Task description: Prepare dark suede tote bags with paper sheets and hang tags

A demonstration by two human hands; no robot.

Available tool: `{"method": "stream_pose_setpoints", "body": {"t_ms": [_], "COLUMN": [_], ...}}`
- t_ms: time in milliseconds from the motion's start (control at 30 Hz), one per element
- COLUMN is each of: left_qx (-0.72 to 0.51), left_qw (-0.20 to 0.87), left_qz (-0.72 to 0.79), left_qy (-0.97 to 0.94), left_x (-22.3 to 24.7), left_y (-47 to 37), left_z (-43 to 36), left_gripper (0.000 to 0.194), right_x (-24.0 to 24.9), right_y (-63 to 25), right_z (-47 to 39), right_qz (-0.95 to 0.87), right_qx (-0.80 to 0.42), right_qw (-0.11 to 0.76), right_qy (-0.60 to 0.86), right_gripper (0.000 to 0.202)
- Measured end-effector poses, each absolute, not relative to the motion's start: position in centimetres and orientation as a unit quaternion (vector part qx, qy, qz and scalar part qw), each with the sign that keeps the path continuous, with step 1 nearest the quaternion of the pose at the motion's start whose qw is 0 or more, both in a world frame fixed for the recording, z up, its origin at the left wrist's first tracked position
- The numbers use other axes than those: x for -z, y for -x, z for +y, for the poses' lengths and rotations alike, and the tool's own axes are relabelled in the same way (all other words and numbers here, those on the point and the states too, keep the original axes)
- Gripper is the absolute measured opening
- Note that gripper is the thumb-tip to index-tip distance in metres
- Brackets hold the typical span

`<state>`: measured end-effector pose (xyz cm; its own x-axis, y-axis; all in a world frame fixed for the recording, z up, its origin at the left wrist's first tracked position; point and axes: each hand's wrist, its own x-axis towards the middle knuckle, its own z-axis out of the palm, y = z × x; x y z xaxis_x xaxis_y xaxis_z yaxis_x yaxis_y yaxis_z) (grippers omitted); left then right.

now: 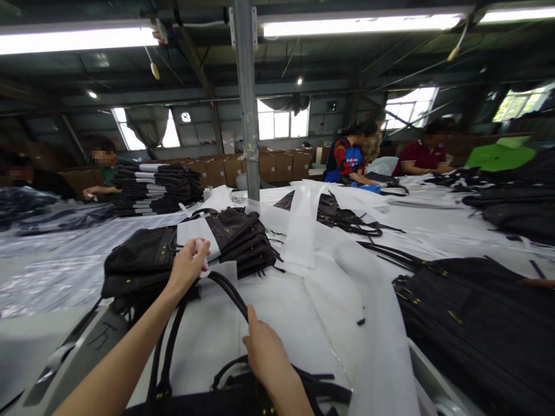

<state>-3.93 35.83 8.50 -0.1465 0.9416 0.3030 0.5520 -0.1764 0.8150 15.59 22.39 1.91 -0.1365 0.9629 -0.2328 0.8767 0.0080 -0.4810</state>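
My left hand [191, 263] is closed on a small piece of white wrapping [204, 269] at the upper part of a black bag handle. My right hand [262, 341] is closed round the same curved black handle [228, 290], lower and to the right. The black bag [195, 403] lies at the bottom edge, partly cut off by the frame. Just beyond my left hand, a pile of black bags [143, 254] has a white sheet [197, 234] across it.
White foam strips [303, 225] cover much of the table's middle. More black bags [472, 312] lie at the right. A tall stack of folded black bags [151, 188] stands at the back left. Several people work behind the table, near a metal post [246, 104] and cardboard boxes [284, 166].
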Motion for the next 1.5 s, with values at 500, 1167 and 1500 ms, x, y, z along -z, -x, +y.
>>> {"method": "stream_pose_setpoints", "body": {"t_ms": [500, 1167, 1500], "left_qx": [-0.463, -0.318, -0.119], "left_qw": [0.122, -0.11, 0.467], "left_qz": [0.527, 0.381, 0.485], "left_qy": [-0.702, -0.861, -0.73], "left_x": [-7.3, -5.9, -12.3], "left_y": [3.5, 7.9, 6.4], "left_z": [32.6, 29.6, 30.6], "left_gripper": [0.025, 0.032, 0.055], "right_x": [-1.5, -2.5, -2.7], "right_y": [-16.3, -16.3, -16.8], "right_z": [22.6, 22.8, 22.8], "right_qz": [-0.699, -0.709, -0.693], "right_qx": [-0.272, -0.254, -0.247], "right_qw": [0.083, 0.05, 0.067], "right_qy": [0.656, 0.656, 0.674], "right_gripper": [0.064, 0.05, 0.039]}}
